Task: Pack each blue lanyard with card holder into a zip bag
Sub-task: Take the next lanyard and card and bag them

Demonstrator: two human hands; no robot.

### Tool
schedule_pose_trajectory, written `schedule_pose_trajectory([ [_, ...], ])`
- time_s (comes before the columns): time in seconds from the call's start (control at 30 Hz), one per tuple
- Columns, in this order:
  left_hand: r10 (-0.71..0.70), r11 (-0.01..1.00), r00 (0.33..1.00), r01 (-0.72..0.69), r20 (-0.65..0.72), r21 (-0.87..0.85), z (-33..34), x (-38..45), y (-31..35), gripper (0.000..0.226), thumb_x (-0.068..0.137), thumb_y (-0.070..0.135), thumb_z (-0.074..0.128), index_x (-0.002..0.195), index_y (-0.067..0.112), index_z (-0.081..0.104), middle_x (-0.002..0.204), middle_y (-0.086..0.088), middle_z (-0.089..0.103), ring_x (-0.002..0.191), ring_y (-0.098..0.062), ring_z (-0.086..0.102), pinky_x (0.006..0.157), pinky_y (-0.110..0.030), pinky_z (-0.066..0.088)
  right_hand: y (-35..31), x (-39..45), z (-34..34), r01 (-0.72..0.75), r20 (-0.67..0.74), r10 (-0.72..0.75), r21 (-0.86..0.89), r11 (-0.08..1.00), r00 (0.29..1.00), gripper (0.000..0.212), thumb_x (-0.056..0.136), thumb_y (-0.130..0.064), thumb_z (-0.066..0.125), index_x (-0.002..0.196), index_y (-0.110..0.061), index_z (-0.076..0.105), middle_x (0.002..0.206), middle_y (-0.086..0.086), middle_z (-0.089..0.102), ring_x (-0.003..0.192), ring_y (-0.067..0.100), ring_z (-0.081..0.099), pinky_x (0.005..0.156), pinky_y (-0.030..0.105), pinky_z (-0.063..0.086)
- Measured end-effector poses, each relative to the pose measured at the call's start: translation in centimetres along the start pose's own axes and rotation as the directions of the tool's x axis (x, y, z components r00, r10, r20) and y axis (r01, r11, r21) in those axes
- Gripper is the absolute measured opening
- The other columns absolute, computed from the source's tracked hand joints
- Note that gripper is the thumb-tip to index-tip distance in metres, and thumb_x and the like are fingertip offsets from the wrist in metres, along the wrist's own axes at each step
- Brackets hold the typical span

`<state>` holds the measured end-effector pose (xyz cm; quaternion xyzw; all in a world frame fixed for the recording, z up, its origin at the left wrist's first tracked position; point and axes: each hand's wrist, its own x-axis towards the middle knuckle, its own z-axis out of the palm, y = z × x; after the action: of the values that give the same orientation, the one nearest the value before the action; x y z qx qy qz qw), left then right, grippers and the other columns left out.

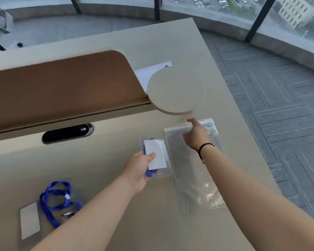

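Note:
My left hand [138, 169] grips a clear card holder [155, 156] with a white card inside and its blue lanyard bunched beneath it, just above the desk. To its right lies a long clear zip bag [196, 180] with a red strip at its top. My right hand [196, 134] reaches over the bag's top end, fingers touching near the red zip edge; whether they pinch it is hidden. A second blue lanyard [57, 201] with a card holder [29, 220] lies loose at the lower left.
The beige desk [101, 178] has a round raised disc [176, 90] just beyond the bag, white paper [145, 74] under it, a black oval slot [67, 133] and a brown recessed panel [62, 87]. The desk's right edge drops to grey carpet.

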<state>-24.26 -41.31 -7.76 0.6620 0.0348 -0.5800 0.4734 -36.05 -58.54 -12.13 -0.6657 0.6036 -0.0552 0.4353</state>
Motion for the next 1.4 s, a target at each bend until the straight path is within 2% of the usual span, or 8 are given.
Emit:
schedule_pose_trajectory([
  [0.17, -0.003, 0.999, 0.998, 0.005, 0.056, -0.039, 1.6, 2.0, 0.5, 0.029, 0.097, 0.007, 0.052, 0.118, 0.024, 0.064, 0.097, -0.005, 0.069, 0.085, -0.025, 0.054, 0.061, -0.027, 0.035, 0.3, 2.8, -1.0, 0.088, 0.046, -0.08, -0.227, 0.97, 0.996, 0.056, 0.084, -0.007, 0.044, 0.136, -0.028, 0.049, 0.112, 0.004, 0.066, 0.098, 0.026, 0.061, 0.087, 0.035, 0.053],
  [0.3, 0.006, 0.995, 0.997, 0.002, 0.08, -0.097, 2.4, 3.0, 0.8, 0.033, 0.098, 0.006, 0.05, 0.122, 0.026, 0.062, 0.104, -0.005, 0.069, 0.085, -0.022, 0.06, 0.062, -0.025, 0.046, 0.5, 3.4, -1.6, 0.142, 0.045, -0.134, -0.321, 0.936, 0.99, 0.033, 0.087, -0.017, 0.045, 0.108, -0.032, 0.065, 0.083, -0.002, 0.063, 0.077, 0.022, 0.06, 0.076, 0.03, 0.054],
  [0.47, 0.016, 0.987, 0.997, -0.004, 0.071, -0.16, 2.2, 3.3, 0.8, 0.035, 0.098, 0.006, 0.049, 0.122, 0.027, 0.064, 0.104, -0.007, 0.068, 0.077, -0.02, 0.056, 0.068, -0.028, 0.043, 1.5, 3.5, -1.1, 0.266, 0.03, -0.269, -0.28, 0.923, 0.963, 0.019, 0.086, -0.021, 0.055, 0.09, -0.028, 0.072, 0.081, -0.003, 0.062, 0.083, 0.021, 0.058, 0.063, 0.024, 0.035],
  [0.63, 0.018, 0.982, 0.997, -0.004, 0.074, -0.187, 1.4, 2.1, 0.8, 0.038, 0.099, 0.005, 0.048, 0.126, 0.027, 0.062, 0.109, -0.008, 0.066, 0.074, -0.02, 0.057, 0.058, -0.022, 0.051, 1.8, 3.5, -1.2, 0.273, 0.024, -0.279, -0.296, 0.915, 0.96, 0.016, 0.088, -0.026, 0.055, 0.099, -0.029, 0.067, 0.087, -0.001, 0.068, 0.081, 0.021, 0.06, 0.062, 0.026, 0.039],
  [0.93, 0.035, 0.975, 0.999, -0.031, 0.017, -0.218, -1.6, 0.7, -0.1, 0.041, 0.098, 0.004, 0.05, 0.13, 0.026, 0.062, 0.112, -0.008, 0.068, 0.098, -0.028, 0.058, 0.094, -0.04, 0.044, 1.3, 2.9, -1.3, 0.247, 0.045, -0.25, -0.393, 0.885, 0.967, 0.011, 0.09, -0.023, 0.052, 0.091, -0.027, 0.062, 0.092, 0.001, 0.07, 0.076, 0.025, 0.063, 0.059, 0.029, 0.048],
  [1.13, 0.055, 0.973, 0.998, -0.047, 0.026, -0.224, -1.9, -0.2, -0.4, 0.04, 0.098, 0.005, 0.049, 0.128, 0.027, 0.063, 0.111, -0.009, 0.069, 0.09, -0.028, 0.06, 0.084, -0.038, 0.045, 1.5, 2.5, -1.7, 0.24, 0.054, -0.242, -0.44, 0.865, 0.969, 0.032, 0.092, -0.022, 0.049, 0.122, -0.032, 0.055, 0.1, 0.004, 0.068, 0.089, 0.027, 0.061, 0.067, 0.032, 0.047],
  [1.3, 0.06, 0.973, 0.998, -0.055, 0.016, -0.223, -2.7, -0.6, -0.8, 0.037, 0.098, 0.005, 0.051, 0.13, 0.019, 0.061, 0.118, -0.015, 0.069, 0.087, -0.028, 0.062, 0.081, -0.038, 0.042, 1.3, 3.2, -1.6, 0.204, 0.019, -0.223, -0.479, 0.854, 0.975, 0.022, 0.089, -0.017, 0.049, 0.095, -0.024, 0.068, 0.092, 0.005, 0.068, 0.089, 0.027, 0.06, 0.07, 0.03, 0.044],
  [1.4, 0.056, 0.972, 0.998, -0.054, 0.002, -0.23, -2.9, -0.5, -0.8, 0.036, 0.097, 0.004, 0.051, 0.128, 0.02, 0.062, 0.118, -0.016, 0.068, 0.082, -0.027, 0.063, 0.08, -0.036, 0.041, 1.4, 2.8, -1.3, 0.19, 0.016, -0.208, -0.48, 0.856, 0.978, 0.022, 0.091, -0.016, 0.047, 0.103, -0.025, 0.062, 0.092, 0.003, 0.061, 0.088, 0.028, 0.055, 0.066, 0.031, 0.043],
])
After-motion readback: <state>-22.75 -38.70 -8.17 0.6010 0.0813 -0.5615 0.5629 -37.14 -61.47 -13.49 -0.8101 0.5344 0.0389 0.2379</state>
